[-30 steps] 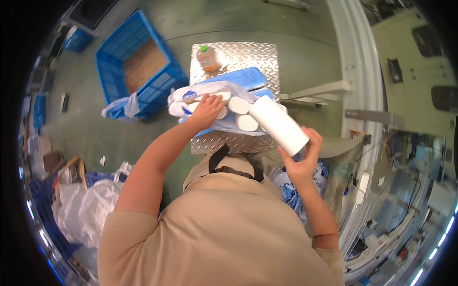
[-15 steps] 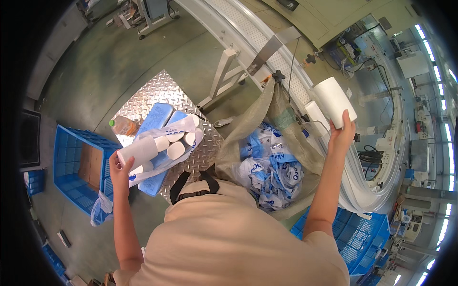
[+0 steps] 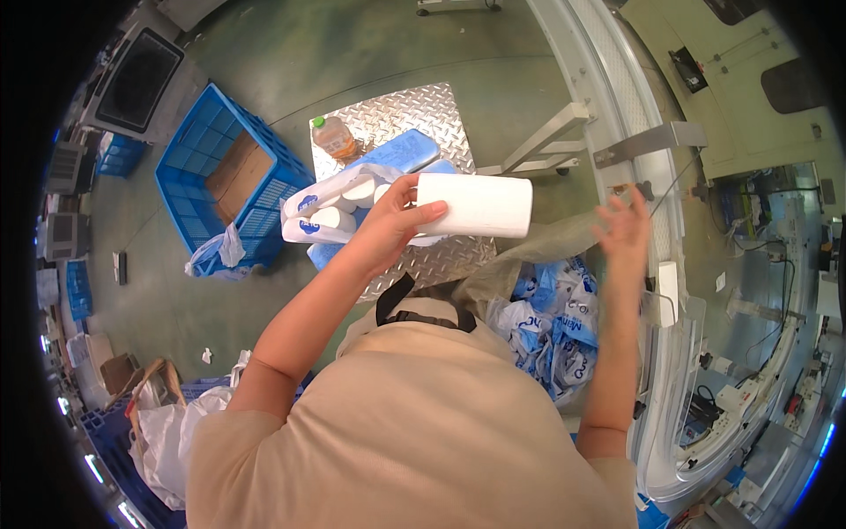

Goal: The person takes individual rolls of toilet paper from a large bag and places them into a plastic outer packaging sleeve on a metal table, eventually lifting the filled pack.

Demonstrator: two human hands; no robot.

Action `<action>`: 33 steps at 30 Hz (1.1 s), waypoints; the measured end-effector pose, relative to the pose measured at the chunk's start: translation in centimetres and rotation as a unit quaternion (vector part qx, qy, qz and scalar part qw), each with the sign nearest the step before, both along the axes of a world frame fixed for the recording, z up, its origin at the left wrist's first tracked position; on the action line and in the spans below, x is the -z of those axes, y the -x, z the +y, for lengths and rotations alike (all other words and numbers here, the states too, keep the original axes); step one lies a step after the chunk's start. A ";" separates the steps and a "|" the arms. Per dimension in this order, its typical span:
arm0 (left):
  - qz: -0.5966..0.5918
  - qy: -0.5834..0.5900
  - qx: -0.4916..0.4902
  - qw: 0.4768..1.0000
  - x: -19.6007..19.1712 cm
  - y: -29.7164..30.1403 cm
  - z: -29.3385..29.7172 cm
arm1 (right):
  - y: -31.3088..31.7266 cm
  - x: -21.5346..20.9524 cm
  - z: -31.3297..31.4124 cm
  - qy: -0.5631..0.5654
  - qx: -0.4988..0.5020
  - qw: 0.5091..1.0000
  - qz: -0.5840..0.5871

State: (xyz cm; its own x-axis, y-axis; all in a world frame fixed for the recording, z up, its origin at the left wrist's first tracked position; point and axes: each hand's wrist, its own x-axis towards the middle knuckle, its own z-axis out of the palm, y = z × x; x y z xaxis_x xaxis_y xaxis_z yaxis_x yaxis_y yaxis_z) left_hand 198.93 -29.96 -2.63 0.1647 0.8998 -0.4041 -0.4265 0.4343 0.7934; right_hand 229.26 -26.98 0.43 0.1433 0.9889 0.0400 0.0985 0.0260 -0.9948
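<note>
My left hand is closed round the end of a white paper roll, which lies sideways in front of me above the metal plate. My right hand, slightly blurred, is raised with fingers apart and holds nothing, near the conveyor. Beyond my left hand, an open plastic bag with several white rolls rests on blue slabs. Below and left of my right hand, a beige sack holds crumpled blue-and-white plastic bags. A white roll stands at the conveyor, beyond my right forearm.
A bottle with a green cap stands on the patterned metal plate. Left of it is a blue crate with a plastic bag hanging at its edge. A metal bracket crosses the conveyor. White sacking lies at lower left.
My left hand has moved right from beside the bag, with a roll in it. My right hand no longer holds its roll and has drawn closer in. The view has turned.
</note>
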 end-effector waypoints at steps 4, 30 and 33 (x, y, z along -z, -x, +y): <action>-0.030 -0.037 0.097 0.994 -1.6 -4.2 0.5 | 4.7 0.3 -3.6 0.054 -0.129 0.989 0.048; 0.806 -0.156 0.249 0.514 16.9 6.8 2.2 | -32.5 2.6 -11.9 0.348 0.235 0.905 0.065; 0.793 -0.143 0.242 0.540 17.0 7.5 2.2 | -32.2 2.3 -12.8 0.287 0.232 0.918 0.142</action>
State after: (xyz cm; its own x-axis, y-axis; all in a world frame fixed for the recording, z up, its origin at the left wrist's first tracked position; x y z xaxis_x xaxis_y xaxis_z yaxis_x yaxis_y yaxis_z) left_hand 191.41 -27.79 -19.61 0.0586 0.9693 -0.2388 0.9973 -0.0461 0.0576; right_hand 261.51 -39.79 -1.91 0.4793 0.6651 -0.5727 -0.2993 -0.4895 -0.8190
